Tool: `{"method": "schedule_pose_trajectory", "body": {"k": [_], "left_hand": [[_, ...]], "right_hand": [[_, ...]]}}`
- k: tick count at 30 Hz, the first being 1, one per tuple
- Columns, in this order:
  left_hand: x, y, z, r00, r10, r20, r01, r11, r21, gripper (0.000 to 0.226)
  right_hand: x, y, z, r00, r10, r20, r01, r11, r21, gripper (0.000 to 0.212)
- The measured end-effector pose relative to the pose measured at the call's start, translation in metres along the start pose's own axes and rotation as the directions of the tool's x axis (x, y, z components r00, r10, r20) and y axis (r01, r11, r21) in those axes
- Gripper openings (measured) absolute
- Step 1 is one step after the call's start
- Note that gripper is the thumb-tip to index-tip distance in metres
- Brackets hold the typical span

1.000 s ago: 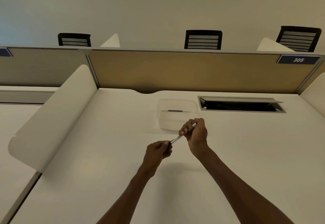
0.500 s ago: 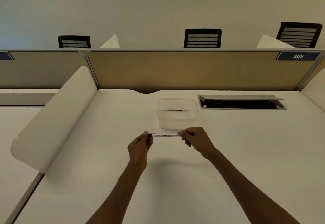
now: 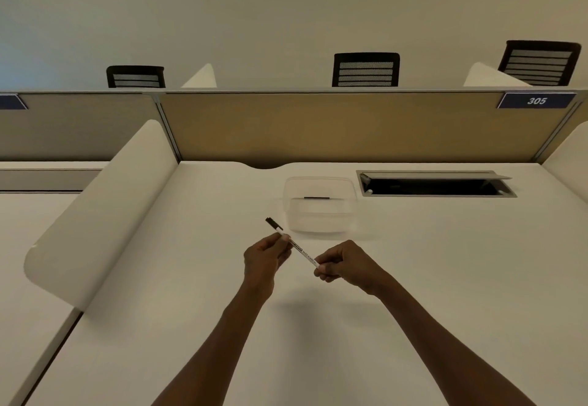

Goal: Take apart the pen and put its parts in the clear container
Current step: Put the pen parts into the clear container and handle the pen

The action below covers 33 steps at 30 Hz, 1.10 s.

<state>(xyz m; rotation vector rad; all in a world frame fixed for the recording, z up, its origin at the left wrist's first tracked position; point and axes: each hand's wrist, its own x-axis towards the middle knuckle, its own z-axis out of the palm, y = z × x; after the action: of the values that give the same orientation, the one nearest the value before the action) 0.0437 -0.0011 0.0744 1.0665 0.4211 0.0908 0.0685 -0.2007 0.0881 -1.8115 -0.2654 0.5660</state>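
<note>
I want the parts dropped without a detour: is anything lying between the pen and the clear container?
Nothing visible. The pen, held in the left hand and right hand, hangs just short of the clear container; only bare desk lies between.

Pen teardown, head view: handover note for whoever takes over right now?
Left hand: pinches the thin white pen with black end near that dark end.
Right hand: grips its other end.
The pen is held in the air over the white desk, tilted, in front of the clear plastic container.
Done: one small dark part seems to lie in the container; what it is, I cannot tell.
Left: separate the remaining pen parts and drop them in.
</note>
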Motion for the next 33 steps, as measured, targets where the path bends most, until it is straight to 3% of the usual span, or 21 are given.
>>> {"method": "schedule_pose_trajectory", "body": {"k": [7,14,26,28,33], "left_hand": [[-0.008,-0.007,0.012,1.000,0.009,0.021,-0.011,0.993,0.120,0.013],[-0.009,-0.009,0.019,0.997,0.012,0.081,-0.027,0.982,0.189,0.016],[-0.004,-0.021,0.026,0.993,0.033,0.114,-0.070,0.938,0.340,0.010],[-0.003,-0.026,0.024,0.991,0.067,0.114,-0.111,0.884,0.454,0.013],[0.002,-0.040,0.013,0.963,0.225,0.149,-0.256,0.585,0.769,0.026]], "right_hand": [[-0.005,0.002,0.004,0.999,0.026,0.025,-0.028,0.996,0.085,0.013],[-0.001,-0.002,0.008,0.999,0.001,-0.047,0.007,0.985,0.175,0.010],[0.003,0.001,0.010,0.989,0.071,-0.128,-0.054,0.990,0.131,0.011],[0.005,0.006,0.014,0.981,0.101,-0.165,-0.086,0.992,0.098,0.011],[0.012,0.021,0.021,0.934,0.180,-0.310,-0.200,0.979,-0.035,0.009]]}}
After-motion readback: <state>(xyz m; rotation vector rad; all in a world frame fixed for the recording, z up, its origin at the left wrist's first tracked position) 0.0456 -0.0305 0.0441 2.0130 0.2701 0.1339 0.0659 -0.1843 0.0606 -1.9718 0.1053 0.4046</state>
